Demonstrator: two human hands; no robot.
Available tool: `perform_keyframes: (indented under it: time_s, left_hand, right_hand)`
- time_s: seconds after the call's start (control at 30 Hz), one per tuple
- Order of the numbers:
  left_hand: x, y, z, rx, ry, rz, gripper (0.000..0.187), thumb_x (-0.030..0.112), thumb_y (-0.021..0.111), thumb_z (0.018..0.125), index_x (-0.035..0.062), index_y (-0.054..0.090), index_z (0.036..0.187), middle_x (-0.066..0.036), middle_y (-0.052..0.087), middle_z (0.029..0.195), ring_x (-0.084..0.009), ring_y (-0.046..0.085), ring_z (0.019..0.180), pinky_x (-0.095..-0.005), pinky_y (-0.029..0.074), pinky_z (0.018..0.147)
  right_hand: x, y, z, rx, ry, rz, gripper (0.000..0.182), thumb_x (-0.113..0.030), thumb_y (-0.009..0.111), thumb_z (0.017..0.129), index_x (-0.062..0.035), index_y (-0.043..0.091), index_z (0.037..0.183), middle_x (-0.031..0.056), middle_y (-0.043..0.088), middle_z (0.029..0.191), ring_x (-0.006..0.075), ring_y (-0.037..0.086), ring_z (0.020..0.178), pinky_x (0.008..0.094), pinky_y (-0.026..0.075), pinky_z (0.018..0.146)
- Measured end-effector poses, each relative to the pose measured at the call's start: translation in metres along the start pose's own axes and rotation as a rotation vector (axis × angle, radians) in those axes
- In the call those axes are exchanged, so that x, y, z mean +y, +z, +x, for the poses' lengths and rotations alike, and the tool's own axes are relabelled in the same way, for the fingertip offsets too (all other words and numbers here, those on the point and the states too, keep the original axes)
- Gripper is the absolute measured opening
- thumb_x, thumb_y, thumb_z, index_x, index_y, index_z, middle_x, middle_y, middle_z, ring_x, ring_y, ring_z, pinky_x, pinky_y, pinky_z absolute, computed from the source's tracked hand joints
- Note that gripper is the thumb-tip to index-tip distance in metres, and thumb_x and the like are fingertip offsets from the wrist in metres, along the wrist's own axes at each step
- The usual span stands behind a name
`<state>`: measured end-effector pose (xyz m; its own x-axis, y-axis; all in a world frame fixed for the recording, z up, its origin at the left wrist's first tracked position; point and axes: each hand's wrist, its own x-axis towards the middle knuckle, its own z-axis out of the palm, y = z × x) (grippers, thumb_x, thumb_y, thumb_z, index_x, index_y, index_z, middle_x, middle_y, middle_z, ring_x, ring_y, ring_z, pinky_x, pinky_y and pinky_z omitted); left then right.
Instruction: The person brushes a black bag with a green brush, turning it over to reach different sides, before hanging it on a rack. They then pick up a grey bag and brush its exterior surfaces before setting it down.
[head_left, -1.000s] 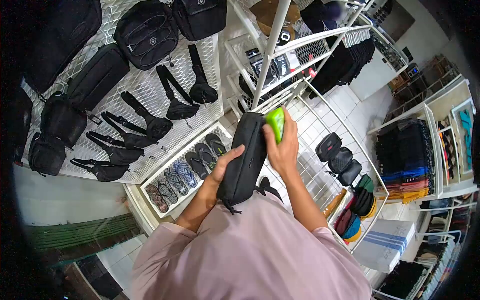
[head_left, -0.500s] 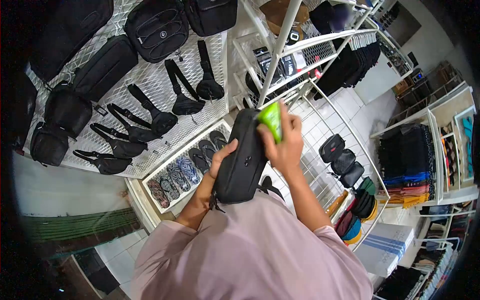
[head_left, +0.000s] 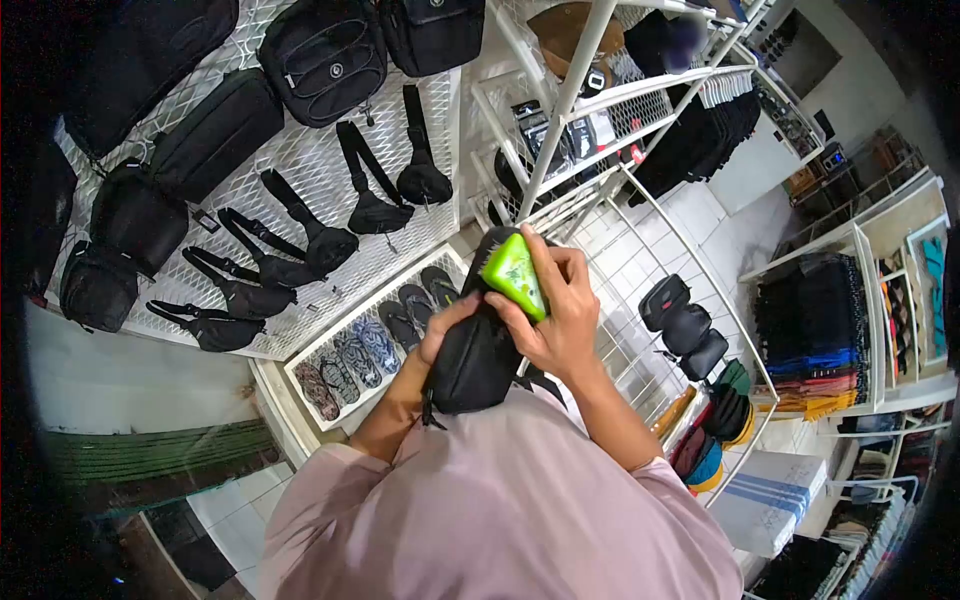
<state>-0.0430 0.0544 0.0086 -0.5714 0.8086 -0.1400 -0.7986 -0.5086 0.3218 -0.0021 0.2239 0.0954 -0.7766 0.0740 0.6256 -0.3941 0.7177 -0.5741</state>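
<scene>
A small black bag point(head_left: 468, 368) stands upright against my shirt front, its lower end near my chest. My left hand point(head_left: 446, 328) grips the bag along its left side, fingers hidden behind it and thumb slightly blurred. In my right hand point(head_left: 563, 318) is a bright green brush point(head_left: 515, 276), clasped between thumb and fingers. It lies over the upper part of the bag, and pale bristles show at its left edge. The green body covers much of the bag's upper face.
Black waist bags point(head_left: 327, 248) and larger black bags point(head_left: 325, 65) hang on a white mesh panel point(head_left: 290, 165) at left. Below are sandals in a white tray point(head_left: 340, 415). A white wire rack point(head_left: 690, 235) holds small black pouches point(head_left: 687, 328) and caps at right.
The green brush has moved left and been turned, from the bag's upper right edge to across its upper face. The bag has tilted slightly, and my left thumb has shifted.
</scene>
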Motion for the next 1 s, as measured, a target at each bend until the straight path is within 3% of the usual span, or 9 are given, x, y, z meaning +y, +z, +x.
perform_keyframes:
  time_s: [0.17, 0.3, 0.43, 0.5, 0.6, 0.7, 0.73, 0.9, 1.0]
  left_hand:
    - [0.002, -0.003, -0.005, 0.014, 0.028, 0.088, 0.063, 0.043, 0.055, 0.104, -0.0025, 0.048, 0.147, -0.020, 0.064, 0.132, -0.0281, 0.068, 0.114, -0.0407, 0.055, 0.101]
    - [0.002, -0.015, -0.003, 0.020, 0.098, 0.022, 0.061, 0.042, 0.055, 0.104, -0.0025, 0.049, 0.146, -0.020, 0.064, 0.134, -0.0284, 0.068, 0.116, -0.0410, 0.053, 0.105]
    - [0.005, -0.016, 0.003, -0.064, 0.042, -0.052, 0.063, 0.043, 0.056, 0.103, -0.0009, 0.048, 0.147, -0.022, 0.063, 0.135, -0.0304, 0.067, 0.117, -0.0425, 0.052, 0.106]
    - [0.006, -0.011, 0.005, -0.072, 0.044, -0.024, 0.065, 0.044, 0.057, 0.102, -0.0004, 0.047, 0.149, -0.021, 0.062, 0.137, -0.0306, 0.066, 0.119, -0.0430, 0.052, 0.107]
    - [0.001, -0.007, 0.010, -0.064, 0.160, -0.098, 0.065, 0.044, 0.055, 0.103, -0.0006, 0.046, 0.149, -0.020, 0.061, 0.139, -0.0305, 0.064, 0.122, -0.0437, 0.050, 0.109]
    - [0.004, -0.003, 0.007, 0.039, 0.089, -0.019, 0.064, 0.044, 0.054, 0.104, -0.0016, 0.047, 0.148, -0.020, 0.062, 0.138, -0.0304, 0.066, 0.120, -0.0448, 0.052, 0.107]
    - [0.004, -0.003, 0.010, 0.033, 0.089, -0.020, 0.064, 0.044, 0.054, 0.104, -0.0016, 0.047, 0.148, -0.020, 0.062, 0.138, -0.0304, 0.066, 0.120, -0.0448, 0.052, 0.107]
    - [0.000, 0.007, 0.011, 0.068, 0.120, -0.009, 0.066, 0.046, 0.053, 0.104, -0.0031, 0.048, 0.147, -0.021, 0.061, 0.138, -0.0304, 0.067, 0.118, -0.0441, 0.053, 0.106]
    - [0.007, 0.006, 0.011, 0.045, 0.033, -0.053, 0.067, 0.047, 0.050, 0.105, -0.0022, 0.046, 0.149, -0.021, 0.060, 0.140, -0.0322, 0.064, 0.121, -0.0451, 0.051, 0.107]
  right_hand:
    - [0.037, 0.002, 0.015, 0.068, 0.351, -0.199, 0.068, -0.036, 0.079, 0.087, -0.0104, 0.057, 0.146, 0.0197, 0.061, 0.103, 0.0360, 0.067, 0.084, 0.0432, 0.055, 0.070]
    - [0.018, 0.005, -0.011, -0.021, 0.046, -0.044, 0.080, -0.038, 0.083, 0.081, -0.0117, 0.053, 0.150, 0.0176, 0.058, 0.097, 0.0333, 0.065, 0.079, 0.0421, 0.054, 0.068]
    - [0.049, 0.007, -0.005, 0.038, 0.331, -0.084, 0.074, -0.031, 0.078, 0.086, -0.0092, 0.051, 0.151, 0.0184, 0.058, 0.102, 0.0350, 0.064, 0.086, 0.0422, 0.052, 0.073]
    - [0.053, 0.009, -0.009, 0.107, 0.305, -0.086, 0.076, -0.032, 0.081, 0.084, -0.0102, 0.052, 0.150, 0.0177, 0.059, 0.101, 0.0339, 0.065, 0.084, 0.0409, 0.053, 0.072]
    - [0.030, 0.001, -0.020, -0.054, -0.027, -0.134, 0.080, -0.035, 0.086, 0.078, -0.0125, 0.055, 0.149, 0.0150, 0.059, 0.099, 0.0302, 0.065, 0.077, 0.0394, 0.053, 0.065]
    - [0.057, 0.001, -0.013, 0.031, 0.331, 0.005, 0.078, -0.031, 0.081, 0.082, -0.0069, 0.052, 0.150, 0.0176, 0.058, 0.098, 0.0323, 0.061, 0.092, 0.0413, 0.051, 0.080]
    - [0.065, 0.002, -0.005, 0.109, 0.397, -0.067, 0.078, -0.037, 0.082, 0.083, -0.0073, 0.053, 0.149, 0.0189, 0.058, 0.102, 0.0354, 0.063, 0.091, 0.0426, 0.053, 0.076]
    - [0.039, -0.006, -0.026, -0.120, 0.046, -0.081, 0.077, -0.035, 0.084, 0.080, -0.0143, 0.055, 0.149, 0.0170, 0.059, 0.102, 0.0329, 0.064, 0.083, 0.0401, 0.054, 0.072]
    - [0.082, 0.006, -0.026, 0.096, 0.288, -0.009, 0.074, -0.034, 0.083, 0.082, -0.0118, 0.055, 0.148, 0.0162, 0.058, 0.099, 0.0323, 0.063, 0.081, 0.0418, 0.053, 0.071]
